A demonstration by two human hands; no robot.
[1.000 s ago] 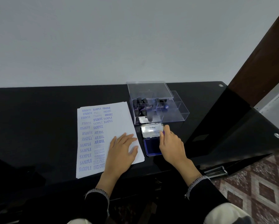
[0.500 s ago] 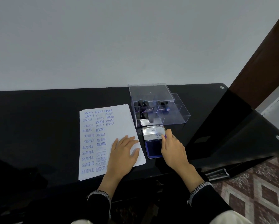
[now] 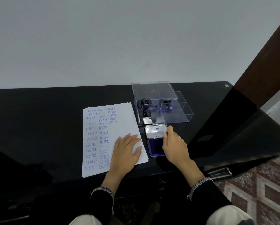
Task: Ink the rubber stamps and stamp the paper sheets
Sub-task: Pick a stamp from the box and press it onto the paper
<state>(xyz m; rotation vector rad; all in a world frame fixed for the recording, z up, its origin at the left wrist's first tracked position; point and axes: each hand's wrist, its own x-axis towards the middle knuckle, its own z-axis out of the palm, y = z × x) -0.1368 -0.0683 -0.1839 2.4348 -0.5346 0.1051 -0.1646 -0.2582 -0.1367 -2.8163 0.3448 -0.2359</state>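
The paper sheets [image 3: 119, 120] are pressed flat on the black counter [image 3: 38, 114] by the left hand [image 3: 126, 153], fingers spread. A small stamp [image 3: 166, 133], mostly hidden, is pinched by the right hand [image 3: 173, 146] over the open ink pad [image 3: 155, 146]. Further stamps [image 3: 145, 108] are stored in the clear box [image 3: 181, 116] behind.

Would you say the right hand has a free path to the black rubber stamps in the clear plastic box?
Probably yes: the right hand sits just before the box, whose stamps lie uncovered, though it seems to pinch something purple.

Bare table [image 3: 38, 119] lies left of the paper sheets [image 3: 124, 120]; clear box [image 3: 176, 116] crowds the ink pad [image 3: 155, 146].
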